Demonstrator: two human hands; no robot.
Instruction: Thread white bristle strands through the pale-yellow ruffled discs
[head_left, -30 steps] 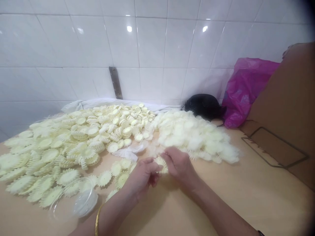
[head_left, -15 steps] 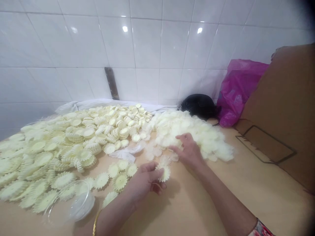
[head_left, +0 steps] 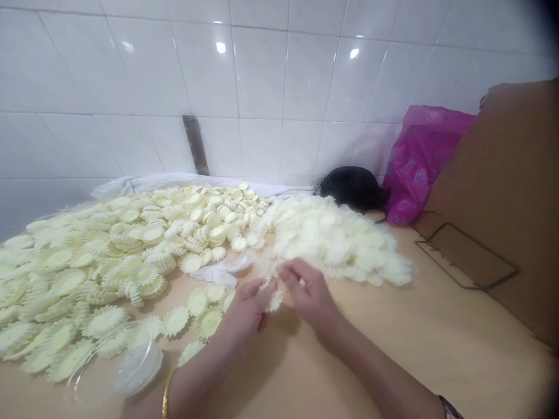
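Toothed cream disc [head_left: 274, 301] is pinched between two hands just above the tabletop [head_left: 393, 349], left hand [head_left: 244, 311] and right hand [head_left: 308, 293] close together, fingers curled; two heaps lie beyond: stiff discs [head_left: 131, 250] and fluffy pieces [head_left: 336, 238].

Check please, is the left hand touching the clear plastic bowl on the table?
Apart. The head view shows cream toothed discs lying in the gap between the left hand and the clear plastic bowl.

A pale yellow toothed disc [head_left: 275, 301] is largely hidden by the fingers of the left hand [head_left: 247, 314] and right hand [head_left: 308, 294]. The heap of pale yellow toothed discs [head_left: 87, 273] is cut off at left; the brown cardboard sheet [head_left: 502, 192] at right. The far black rounded object [head_left: 349, 189] cannot be identified.
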